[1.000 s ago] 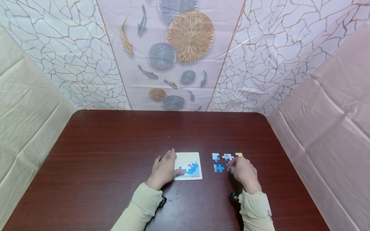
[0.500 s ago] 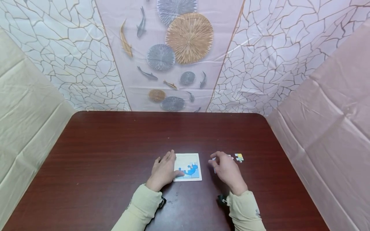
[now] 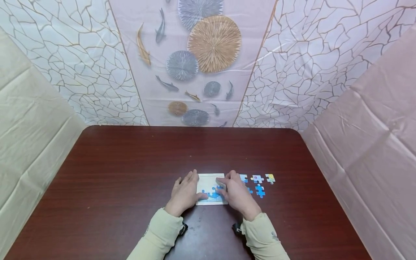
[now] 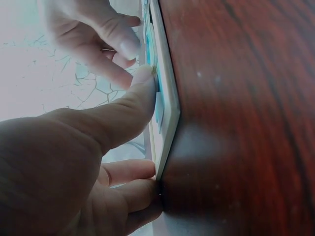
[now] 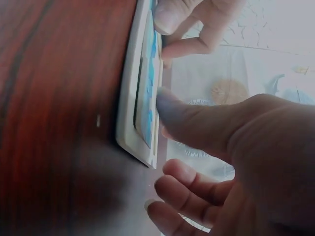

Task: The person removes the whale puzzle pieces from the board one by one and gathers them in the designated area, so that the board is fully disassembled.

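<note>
My left hand [image 3: 184, 192] lies at the left side of a small white puzzle tray [image 3: 206, 177]. Its thumb rests on the puzzle pieces [image 4: 158, 105] along the tray's near part, with the other fingers at the left edge. Blue pieces [image 3: 212, 195] fill the lower rows of the tray. Over the tray's right side, my right hand [image 3: 238, 193] has its thumb and index finger spread apart, the fingertips close over the blue pieces. I cannot tell whether a piece is between them. In the right wrist view, the remaining fingers [image 5: 182, 194] are loosely bent beside the tray.
Right of the tray lie several loose jigsaw pieces: a blue one [image 3: 260, 191], a yellow-patterned one [image 3: 270, 178] and a pale one [image 3: 257, 178]. My right hand partly hides two more. The dark red-brown table [image 3: 136, 155] ends at patterned cloth [image 3: 195, 90] behind.
My right hand has moved left from the loose pieces to the tray, uncovering the blue piece and its neighbours. My left hand has stayed at the tray.
</note>
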The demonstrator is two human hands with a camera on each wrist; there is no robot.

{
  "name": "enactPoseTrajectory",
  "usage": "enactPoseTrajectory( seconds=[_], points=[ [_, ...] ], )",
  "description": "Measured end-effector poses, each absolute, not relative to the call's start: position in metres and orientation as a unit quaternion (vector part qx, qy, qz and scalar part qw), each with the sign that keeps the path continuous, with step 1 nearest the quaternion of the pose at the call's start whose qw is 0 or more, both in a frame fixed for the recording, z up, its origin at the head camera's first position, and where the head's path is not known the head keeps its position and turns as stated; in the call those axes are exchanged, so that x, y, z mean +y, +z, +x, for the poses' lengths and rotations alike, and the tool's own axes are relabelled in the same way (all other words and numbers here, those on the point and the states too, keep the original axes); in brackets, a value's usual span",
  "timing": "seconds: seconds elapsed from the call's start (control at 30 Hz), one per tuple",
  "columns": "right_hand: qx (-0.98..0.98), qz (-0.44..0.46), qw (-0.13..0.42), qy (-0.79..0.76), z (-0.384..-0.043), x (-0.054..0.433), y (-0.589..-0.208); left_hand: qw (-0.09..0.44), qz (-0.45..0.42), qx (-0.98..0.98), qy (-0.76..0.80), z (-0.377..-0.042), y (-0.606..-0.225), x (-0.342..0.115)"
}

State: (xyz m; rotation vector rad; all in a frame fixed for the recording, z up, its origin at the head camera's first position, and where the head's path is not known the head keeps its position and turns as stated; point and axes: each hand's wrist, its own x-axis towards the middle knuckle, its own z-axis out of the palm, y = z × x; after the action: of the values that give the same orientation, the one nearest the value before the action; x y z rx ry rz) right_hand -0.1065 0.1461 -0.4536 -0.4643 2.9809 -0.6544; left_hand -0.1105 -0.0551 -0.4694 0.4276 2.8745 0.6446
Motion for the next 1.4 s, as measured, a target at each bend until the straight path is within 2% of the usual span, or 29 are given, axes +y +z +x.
enactPoseTrajectory(
  seconds=[0.37,0.9,1.4],
  points=[
    [0.965,-0.166,0.025,-0.199,-0.106,0.145,-0.456,0.087,0.139,0.960,0.226,-0.110,-0.469,-0.055],
    [0.976,-0.120,0.050,-0.172,-0.116,0.133,-0.452,0.080,0.141,0.962,0.219,-0.110,-0.469,-0.055],
    [0.963,-0.128,0.051,-0.233,-0.114,0.138,-0.456,0.064,0.137,0.966,0.210,-0.110,-0.471,-0.052]
  ],
)
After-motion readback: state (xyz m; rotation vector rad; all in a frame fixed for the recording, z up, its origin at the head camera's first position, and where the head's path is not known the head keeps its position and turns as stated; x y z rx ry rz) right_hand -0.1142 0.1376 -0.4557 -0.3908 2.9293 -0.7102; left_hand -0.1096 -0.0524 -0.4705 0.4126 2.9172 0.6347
